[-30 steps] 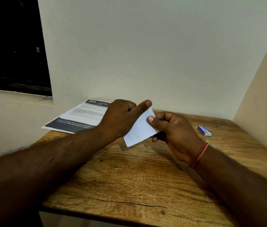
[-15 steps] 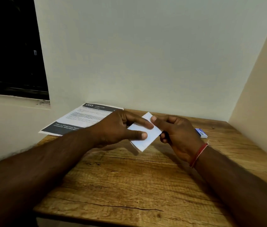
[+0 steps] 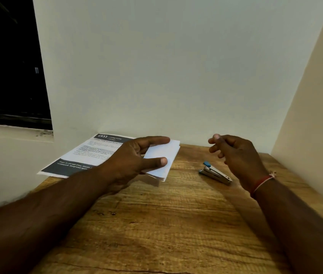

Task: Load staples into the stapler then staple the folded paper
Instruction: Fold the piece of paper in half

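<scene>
Wooden desk: folded paper was pinched by left hand; right hand was kept loosely open, empty, above stapler, probably for picking it.

- Folded paper: I note a white sheet folded into a small rectangle, layered edges visible at its near corner, raised off the wooden table, tilted, at centre-left.
- Stapler: I note a small metal unit with a blue cap at its far end, closed, lying flat on the table, well apart from the paper, to its right.
</scene>
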Motion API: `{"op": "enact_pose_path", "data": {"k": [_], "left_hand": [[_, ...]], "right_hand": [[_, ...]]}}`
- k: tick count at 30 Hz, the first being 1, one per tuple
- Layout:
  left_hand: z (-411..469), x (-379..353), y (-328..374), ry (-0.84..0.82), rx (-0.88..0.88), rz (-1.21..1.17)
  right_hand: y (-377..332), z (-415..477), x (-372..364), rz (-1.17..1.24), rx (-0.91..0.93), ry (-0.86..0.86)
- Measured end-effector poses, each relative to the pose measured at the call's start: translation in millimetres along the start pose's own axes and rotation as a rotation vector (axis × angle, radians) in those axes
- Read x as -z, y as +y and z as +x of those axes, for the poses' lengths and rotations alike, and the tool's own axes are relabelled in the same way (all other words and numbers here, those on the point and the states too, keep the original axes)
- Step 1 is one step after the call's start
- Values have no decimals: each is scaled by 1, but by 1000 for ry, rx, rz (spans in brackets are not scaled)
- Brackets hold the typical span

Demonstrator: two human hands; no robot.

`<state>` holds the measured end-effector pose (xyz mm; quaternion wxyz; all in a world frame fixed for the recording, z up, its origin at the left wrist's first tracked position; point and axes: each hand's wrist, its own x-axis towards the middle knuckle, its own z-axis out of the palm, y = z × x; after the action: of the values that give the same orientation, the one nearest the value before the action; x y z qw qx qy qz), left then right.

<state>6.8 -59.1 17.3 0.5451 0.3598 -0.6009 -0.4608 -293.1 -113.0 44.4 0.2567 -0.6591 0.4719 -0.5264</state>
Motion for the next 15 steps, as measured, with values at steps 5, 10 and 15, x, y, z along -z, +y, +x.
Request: {"op": "enact_pose_path", "data": {"k": [5,10,15], "left_hand": [[3,2,-5,39,5,-60],[3,3,-6,64,30,-99],[3,4,-6,99,16,-86]], "right_hand": [[26,5,6,-597,-87,-322],[33,2,-8,-716,-70,-297],[27,-7,-22,-457,24,-261]]}}
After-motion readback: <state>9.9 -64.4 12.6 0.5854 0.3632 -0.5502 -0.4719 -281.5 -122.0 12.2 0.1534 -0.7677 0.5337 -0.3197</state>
